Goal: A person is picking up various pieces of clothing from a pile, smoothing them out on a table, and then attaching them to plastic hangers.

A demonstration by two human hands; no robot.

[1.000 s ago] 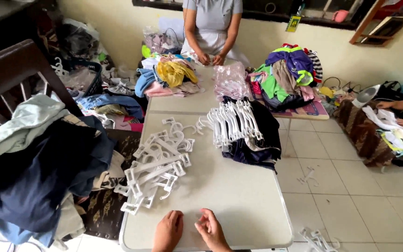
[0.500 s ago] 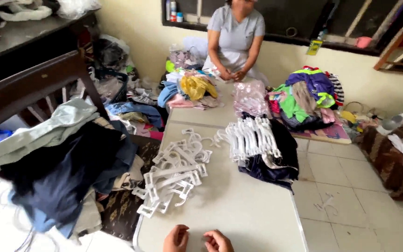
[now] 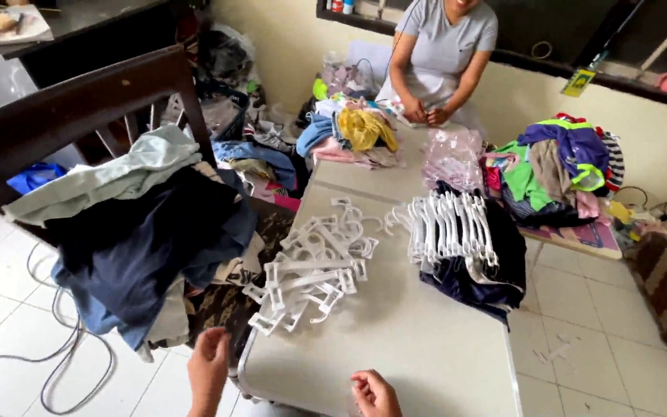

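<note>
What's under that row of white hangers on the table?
Under the row of white hangers lies a stack of dark clothes, black and navy with a bit of pale cloth, hanging over the edge of the table. The hangers and top layers hide how many pieces there are.

The table (image 3: 418, 340) is a pale grey folding top with a seam across it just beyond the hangers. On the near half lie a loose heap of white clip hangers (image 3: 310, 270) near the left edge and, apart from it at the right edge, a stack of dark garments (image 3: 496, 270) with a row of white hangers (image 3: 449, 224) on top. On the far half lie a pile of folded clothes (image 3: 353, 135) with a yellow piece uppermost and, to its right, pink bagged items (image 3: 453, 158) just beyond the dark stack.
</note>
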